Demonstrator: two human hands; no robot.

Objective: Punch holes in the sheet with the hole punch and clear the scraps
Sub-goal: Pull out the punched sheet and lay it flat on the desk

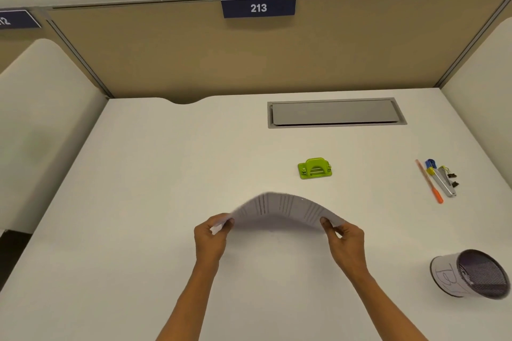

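White desk (166, 174), fingers (227, 223) pinching sheet (285, 209) (bowed)

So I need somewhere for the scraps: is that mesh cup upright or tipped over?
Tipped over. The mesh cup lies on its side on the desk, its open mouth facing right.

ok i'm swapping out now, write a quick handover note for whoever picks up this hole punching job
Left hand: pinches the left edge of the sheet.
Right hand: pinches the right edge; the sheet bows up between them, above the desk.
Hole punch: green, beyond the sheet on the desk, untouched.
Mesh cup: near right of the desk.
Done: sheet picked up. No punched holes can be made out.
Left: bring the sheet to the punch, punch, clear the scraps.
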